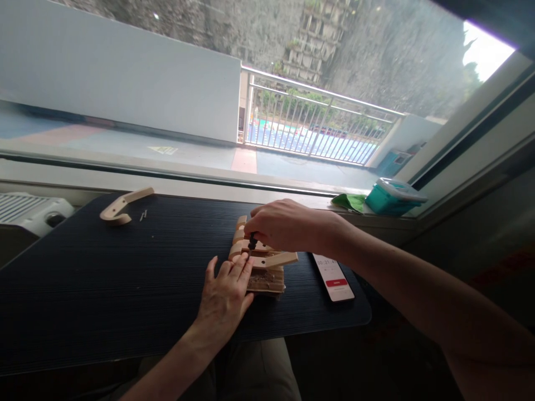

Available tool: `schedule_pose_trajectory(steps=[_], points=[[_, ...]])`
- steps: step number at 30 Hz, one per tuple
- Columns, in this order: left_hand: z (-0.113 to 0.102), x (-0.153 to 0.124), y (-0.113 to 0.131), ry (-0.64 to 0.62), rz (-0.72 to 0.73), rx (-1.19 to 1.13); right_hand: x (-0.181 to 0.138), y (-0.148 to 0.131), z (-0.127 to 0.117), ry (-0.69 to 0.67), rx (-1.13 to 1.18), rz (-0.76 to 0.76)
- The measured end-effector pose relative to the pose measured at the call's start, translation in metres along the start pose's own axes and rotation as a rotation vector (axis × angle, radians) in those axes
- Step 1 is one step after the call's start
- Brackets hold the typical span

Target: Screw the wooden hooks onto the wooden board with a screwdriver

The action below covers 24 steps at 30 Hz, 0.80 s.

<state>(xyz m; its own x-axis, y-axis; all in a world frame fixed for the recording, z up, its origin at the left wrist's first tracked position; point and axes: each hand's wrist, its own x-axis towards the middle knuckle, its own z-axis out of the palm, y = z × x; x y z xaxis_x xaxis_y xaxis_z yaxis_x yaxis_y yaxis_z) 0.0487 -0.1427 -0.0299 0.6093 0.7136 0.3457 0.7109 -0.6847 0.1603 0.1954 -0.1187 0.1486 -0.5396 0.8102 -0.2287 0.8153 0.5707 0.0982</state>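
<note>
Right hand [281,225] pinching a dark tool [252,243] — left hand [223,301] spread against a wooden hook [280,259]. Phone [334,273] says 00:21 — rest's too blurry.

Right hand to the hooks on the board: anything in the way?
Nothing visible blocks the right hand; its dark tool points down at the wooden hooks. The left hand lies close beside the tool's lower end.

head | looks forward and down | close over hands [224,296], tabletop [125,273]

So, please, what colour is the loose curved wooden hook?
That hook is pale tan, clearest in the head view.
</note>
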Motion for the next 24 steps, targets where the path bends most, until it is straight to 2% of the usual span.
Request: schedule_pose_trajectory(steps=[12, 24], points=[[-0.002, 0.0, 0.001, -0.004, 0.003, -0.002, 0.007, 0.008, 0.014, 0.071, 0.012, -0.017], [-0.002, 0.001, 0.001, -0.008, 0.005, 0.006, -0.001, 0.001, -0.001, 0.004, 0.026, -0.035]])
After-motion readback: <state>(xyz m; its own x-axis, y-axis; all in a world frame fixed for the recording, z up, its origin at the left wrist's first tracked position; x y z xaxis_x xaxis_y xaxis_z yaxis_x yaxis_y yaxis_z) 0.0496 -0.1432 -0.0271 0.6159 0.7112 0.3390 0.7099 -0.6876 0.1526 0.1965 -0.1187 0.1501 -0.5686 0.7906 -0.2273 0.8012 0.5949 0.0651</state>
